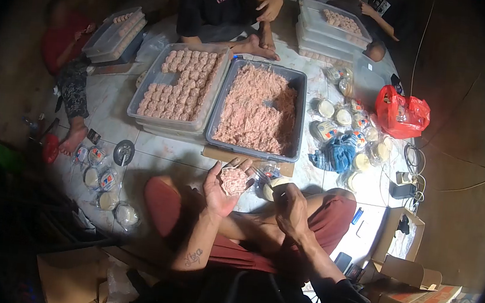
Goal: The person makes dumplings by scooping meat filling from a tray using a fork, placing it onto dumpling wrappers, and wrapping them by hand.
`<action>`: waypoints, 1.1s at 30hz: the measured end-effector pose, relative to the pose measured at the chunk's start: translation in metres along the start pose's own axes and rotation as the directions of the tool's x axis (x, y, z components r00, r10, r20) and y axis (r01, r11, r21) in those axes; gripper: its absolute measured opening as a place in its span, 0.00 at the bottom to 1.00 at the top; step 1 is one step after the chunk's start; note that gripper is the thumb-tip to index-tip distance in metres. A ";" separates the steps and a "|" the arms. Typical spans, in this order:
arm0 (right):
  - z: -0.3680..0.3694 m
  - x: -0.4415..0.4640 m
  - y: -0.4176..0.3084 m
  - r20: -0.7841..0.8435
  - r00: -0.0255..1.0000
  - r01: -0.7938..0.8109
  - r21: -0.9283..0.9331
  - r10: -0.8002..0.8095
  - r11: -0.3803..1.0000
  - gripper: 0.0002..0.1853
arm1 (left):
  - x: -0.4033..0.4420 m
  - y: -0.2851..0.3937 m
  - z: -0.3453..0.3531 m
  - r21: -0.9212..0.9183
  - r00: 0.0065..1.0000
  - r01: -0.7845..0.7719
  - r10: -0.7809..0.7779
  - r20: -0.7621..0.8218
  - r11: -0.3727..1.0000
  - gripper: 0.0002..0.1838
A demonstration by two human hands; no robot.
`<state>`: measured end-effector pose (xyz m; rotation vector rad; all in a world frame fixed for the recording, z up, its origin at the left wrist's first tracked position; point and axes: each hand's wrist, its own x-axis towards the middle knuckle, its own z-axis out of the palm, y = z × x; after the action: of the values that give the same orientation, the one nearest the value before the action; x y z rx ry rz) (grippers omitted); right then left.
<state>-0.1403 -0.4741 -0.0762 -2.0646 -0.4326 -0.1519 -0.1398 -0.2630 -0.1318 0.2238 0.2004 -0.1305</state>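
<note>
My left hand (pixel 218 203) is palm up, fingers curled up around a round dumpling wrapper topped with pink minced meat (pixel 234 181). To its right, my right hand (pixel 292 213) is closed; what its fingers hold, if anything, is hidden. A stack of pale round wrappers (pixel 277 188) sits just beyond that hand, partly covered by it. Ahead of both hands stands a grey tub (pixel 213 135) of pink minced meat (pixel 246 111). Left of the tub, a clear plastic container (pixel 136 103) holds rows of formed dumplings (pixel 168 100), with a gap among them.
Packs of wrappers (pixel 344 116), a blue cloth (pixel 336 153) and a red plastic bag (pixel 401 113) lie at right. More packs (pixel 100 178) are at left. Stacked containers (pixel 332 34) stand farther back. Other people sit around the tiled floor; cardboard boxes (pixel 415 294) flank me.
</note>
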 end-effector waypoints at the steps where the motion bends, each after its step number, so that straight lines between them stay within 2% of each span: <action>1: 0.004 -0.001 0.002 -0.003 1.000 0.001 0.001 -0.001 1.000 0.05 | -0.001 0.001 0.004 0.013 0.999 0.002 -0.002 0.041 1.000 0.31; 3: 0.011 -0.003 0.007 -0.001 1.000 0.025 -0.001 -0.025 1.000 0.05 | -0.004 0.002 0.014 0.027 0.999 -0.013 0.012 0.049 1.000 0.33; 8: 0.025 -0.005 0.001 -0.041 0.993 -0.109 -0.054 0.107 0.993 0.07 | -0.004 -0.001 0.015 -0.026 0.991 -0.001 0.004 0.130 1.000 0.38; 10: 0.027 -0.005 -0.004 0.046 0.999 0.016 -0.123 -0.011 0.992 0.08 | 0.000 -0.003 0.011 -0.042 0.996 -0.014 0.018 0.084 0.999 0.41; 11: 0.026 -0.005 -0.003 0.044 0.999 0.018 -0.124 -0.013 0.992 0.08 | 0.001 -0.003 0.012 -0.042 0.996 -0.014 0.018 0.088 0.999 0.41; 13: 0.027 -0.008 0.001 0.087 0.986 0.156 -0.143 -0.145 0.977 0.07 | -0.003 -0.001 0.011 -0.001 0.997 -0.037 0.037 0.061 0.999 0.43; 14: 0.027 -0.008 0.001 0.084 0.991 0.117 -0.102 -0.108 0.988 0.06 | -0.005 0.001 0.012 0.000 0.997 -0.038 0.038 0.061 0.999 0.43; 15: 0.025 -0.007 0.001 0.084 0.990 0.118 -0.102 -0.110 0.988 0.06 | -0.006 0.003 0.013 -0.113 0.997 -0.023 0.030 0.068 0.993 0.44; 16: 0.022 -0.006 0.000 0.019 0.996 0.093 0.005 -0.093 0.996 0.06 | -0.006 0.004 0.014 -0.223 0.997 -0.008 0.025 0.076 0.975 0.44; 17: 0.019 -0.005 -0.002 -0.041 0.997 0.070 0.115 -0.066 0.991 0.06 | -0.007 0.006 0.014 -0.224 0.997 -0.011 0.028 0.073 0.975 0.44; 19: 0.013 -0.006 -0.004 -0.055 0.998 0.015 0.124 -0.008 0.992 0.08 | -0.009 0.009 0.013 -0.248 0.977 0.020 0.034 0.211 0.969 0.46; 21: 0.010 -0.006 -0.003 -0.016 0.985 -0.168 0.109 0.171 0.980 0.10 | -0.007 0.009 0.013 -0.197 0.967 0.013 0.038 0.252 0.980 0.47; 22: 0.010 -0.006 0.001 -0.023 0.991 -0.132 0.087 0.134 0.988 0.10 | -0.008 0.009 0.014 -0.211 0.966 0.019 0.037 0.256 0.977 0.47; 27: 0.019 -0.011 0.001 0.040 0.987 -0.158 0.105 0.155 0.982 0.09 | -0.008 0.011 0.015 -0.221 0.952 0.042 0.028 0.304 0.974 0.48; 33: 0.018 -0.010 -0.009 0.100 0.984 -0.158 0.085 0.149 0.984 0.07 | -0.009 0.011 0.011 -0.131 0.972 -0.012 0.043 0.232 0.991 0.51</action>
<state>-0.1544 -0.4572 -0.0806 -2.0096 -0.3288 0.0571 -0.1446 -0.2546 -0.1170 0.0806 -0.0295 -0.1150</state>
